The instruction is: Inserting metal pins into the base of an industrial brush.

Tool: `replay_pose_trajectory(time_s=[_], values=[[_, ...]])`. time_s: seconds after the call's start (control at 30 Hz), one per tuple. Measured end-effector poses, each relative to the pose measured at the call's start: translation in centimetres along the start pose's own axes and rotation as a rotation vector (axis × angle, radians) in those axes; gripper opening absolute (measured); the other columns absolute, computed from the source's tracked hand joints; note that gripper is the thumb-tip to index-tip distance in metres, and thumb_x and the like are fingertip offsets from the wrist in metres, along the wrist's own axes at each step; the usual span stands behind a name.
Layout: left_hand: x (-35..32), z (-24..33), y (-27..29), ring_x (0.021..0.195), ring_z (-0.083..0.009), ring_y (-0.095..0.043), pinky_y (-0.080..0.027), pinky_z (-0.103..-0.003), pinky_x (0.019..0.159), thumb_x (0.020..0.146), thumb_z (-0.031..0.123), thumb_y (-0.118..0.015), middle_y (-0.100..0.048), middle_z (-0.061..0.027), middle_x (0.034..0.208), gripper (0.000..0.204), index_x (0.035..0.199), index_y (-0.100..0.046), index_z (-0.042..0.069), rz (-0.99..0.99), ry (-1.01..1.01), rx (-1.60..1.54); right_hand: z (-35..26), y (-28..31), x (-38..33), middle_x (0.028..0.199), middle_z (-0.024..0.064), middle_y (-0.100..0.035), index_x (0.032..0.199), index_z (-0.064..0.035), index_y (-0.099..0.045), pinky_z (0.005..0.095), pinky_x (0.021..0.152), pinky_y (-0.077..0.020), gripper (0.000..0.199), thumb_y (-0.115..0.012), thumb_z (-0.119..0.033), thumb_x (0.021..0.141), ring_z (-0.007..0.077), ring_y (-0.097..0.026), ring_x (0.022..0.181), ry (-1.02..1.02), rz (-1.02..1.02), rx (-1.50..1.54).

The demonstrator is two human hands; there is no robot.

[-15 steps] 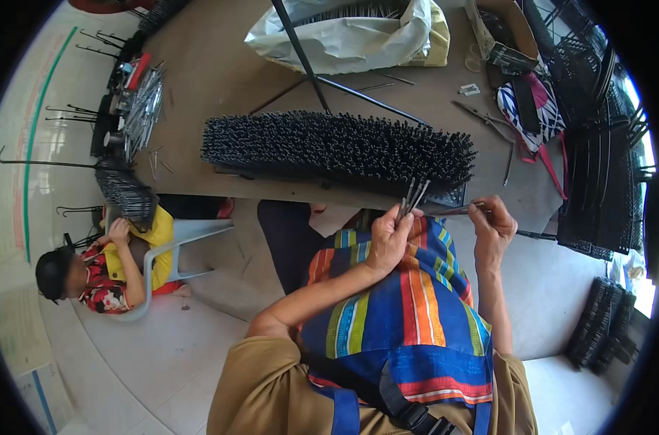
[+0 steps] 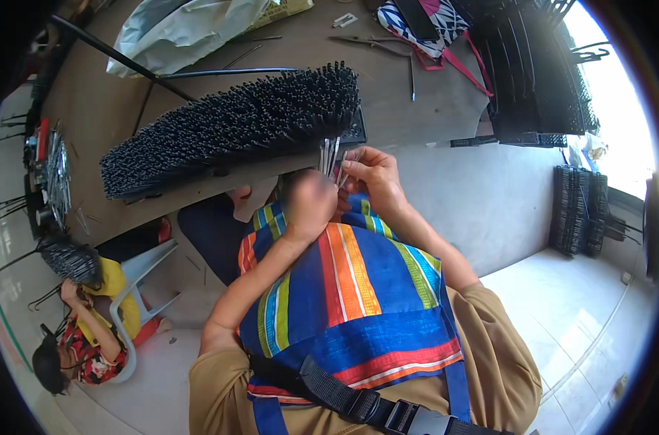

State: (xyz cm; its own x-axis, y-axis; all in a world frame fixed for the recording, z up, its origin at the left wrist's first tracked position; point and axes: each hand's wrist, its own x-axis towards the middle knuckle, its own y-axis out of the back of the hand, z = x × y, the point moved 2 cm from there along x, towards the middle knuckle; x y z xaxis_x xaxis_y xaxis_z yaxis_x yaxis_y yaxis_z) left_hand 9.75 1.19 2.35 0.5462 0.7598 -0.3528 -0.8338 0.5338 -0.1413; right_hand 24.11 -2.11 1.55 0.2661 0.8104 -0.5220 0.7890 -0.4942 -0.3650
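1. Nearest the camera lies a striped apron [image 2: 358, 290] in blue, orange, green and white, crossed low down by a black strap with a plastic buckle [image 2: 402, 415]; tan sleeves come out on either side.
2. Above it, both forearms rise to meet at the table edge. The left hand [image 2: 309, 204] is closed in a fist around a small bunch of thin metal rods [image 2: 330, 154], which stand upright out of the top of the fist (the hand itself is blurred, so single fingers cannot be told apart).
3. The right hand [image 2: 371, 175] sits just beside the left, touching it, its fingers pinched on the rods from the right side.
4. The rod tips reach up to the near edge of a large pile of black rods [image 2: 235, 127], laid side by side across the brown table [image 2: 445, 109] with their cut ends facing the person.
5. Farther back on the table are a long dark bar [image 2: 228, 72], a pale crumpled bag [image 2: 184, 32] and a patterned cloth pouch [image 2: 423, 22].
6. At the right, stacks of black wire racks [image 2: 539, 80] stand beside the table, with more [image 2: 579, 210] against the wall.
7. At far left, another person [image 2: 90, 341] in yellow and red sits low by a pale plastic chair [image 2: 137, 290], one hand raised to a bundle of dark rods [image 2: 72, 261]; loose metal pieces [image 2: 54, 174] lie on the table's left end.
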Motion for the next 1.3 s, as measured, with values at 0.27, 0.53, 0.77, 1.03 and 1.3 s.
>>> replay_pose_trajectory(time_s=[0.27,0.53,0.77,1.03,1.3], values=[[-0.3,-0.7,-0.9,0.068,-0.0101,-0.059,-0.049,-0.026,0.061,0.093,0.011,-0.051,-0.059,-0.0044,0.074,0.013,0.095,-0.056,-0.001,0.052,0.009,0.025,0.6,1.1,-0.5,0.065,0.0025,-0.061,0.081,-0.0008,-0.065,0.0211,0.044,-0.0399,0.006,-0.065,-0.004,0.086,0.0084,-0.052,0.046,0.064,-0.031,-0.192],[0.0,-2.0,0.2,0.058,-0.0119,-0.060,-0.047,-0.021,0.050,0.094,0.012,-0.050,-0.065,-0.0069,0.077,0.015,0.103,-0.057,0.002,0.120,0.267,-0.173,-4.0,2.6,1.1,0.073,0.0026,-0.061,0.098,0.0013,-0.063,0.0203,0.048,-0.0433,0.010,-0.063,-0.001,0.088,0.0079,-0.055,0.053,0.582,0.191,-0.126],[0.3,-2.7,0.8,0.060,-0.0122,-0.062,-0.048,-0.023,0.051,0.092,0.007,-0.053,-0.068,-0.0072,0.079,0.016,0.104,-0.064,0.003,0.036,0.313,-0.358,-7.2,2.0,3.7,0.078,0.0044,-0.064,0.090,0.0021,-0.062,0.0200,0.055,-0.0490,0.006,-0.065,0.004,0.085,0.0083,-0.062,0.062,0.908,0.229,-0.590],[0.2,-3.0,1.0,0.070,-0.0173,-0.068,-0.055,-0.027,0.061,0.091,0.007,-0.057,-0.070,-0.0101,0.086,0.020,0.109,-0.064,0.004,0.011,0.381,-0.434,-7.6,1.2,3.4,0.078,0.0056,-0.064,0.089,0.0033,-0.064,0.0199,0.053,-0.0478,0.007,-0.066,0.005,0.083,0.0075,-0.061,0.061,1.059,0.209,-0.859],[0.2,-2.6,1.0,0.073,-0.0190,-0.069,-0.054,-0.028,0.063,0.091,0.006,-0.056,-0.070,-0.0092,0.087,0.014,0.101,-0.065,0.003,0.000,0.392,-0.503,-6.8,1.0,3.7,0.080,0.0100,-0.065,0.106,-0.0043,-0.067,0.0297,0.056,-0.0501,0.023,-0.069,-0.006,0.083,0.0224,-0.065,0.064,1.105,0.296,-1.264]])
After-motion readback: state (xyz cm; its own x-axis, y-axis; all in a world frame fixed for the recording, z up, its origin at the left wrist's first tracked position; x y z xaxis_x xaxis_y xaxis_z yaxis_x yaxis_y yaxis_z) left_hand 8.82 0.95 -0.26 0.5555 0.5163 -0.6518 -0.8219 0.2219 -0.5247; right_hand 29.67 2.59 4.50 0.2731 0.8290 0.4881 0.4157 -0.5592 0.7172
